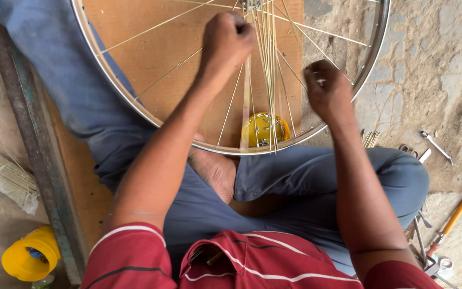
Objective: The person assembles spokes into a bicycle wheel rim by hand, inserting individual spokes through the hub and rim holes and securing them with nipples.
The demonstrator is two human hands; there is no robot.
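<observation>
While wheel rim (151, 119) rests on lap, left hand (228, 37) grip pinches spokes (266, 69); right hand (327, 91) pinches spoke.

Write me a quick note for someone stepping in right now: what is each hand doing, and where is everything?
Left hand: closed around spokes near the hub end of the wheel rim.
Right hand: pinching a thin spoke by the rim's lower right.
Rim rests across the lap over a cardboard sheet.
Yellow dish of small parts sits under the spokes.
Done: several spokes fanned out to the rim.
Left: a loose bundle hangs unspread.
Wrench lies on the floor, right.
</observation>
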